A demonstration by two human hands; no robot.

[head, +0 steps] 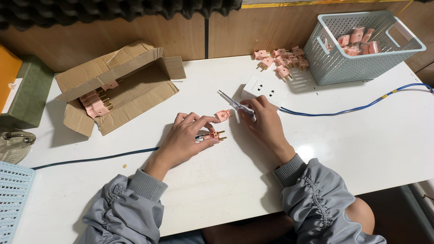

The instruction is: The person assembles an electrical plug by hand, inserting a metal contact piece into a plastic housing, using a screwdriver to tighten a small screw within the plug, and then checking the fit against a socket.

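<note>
On the white table, the left hand pins an opened pink plug under its fingers; a loose pink cover lies just beside. The right hand has its fingers closed around a small screwdriver. Behind sit a white socket block, loose plugs, a pale blue basket and an open cardboard box.

open pink plug, brass prongs pointing right; pink cover just above
</note>
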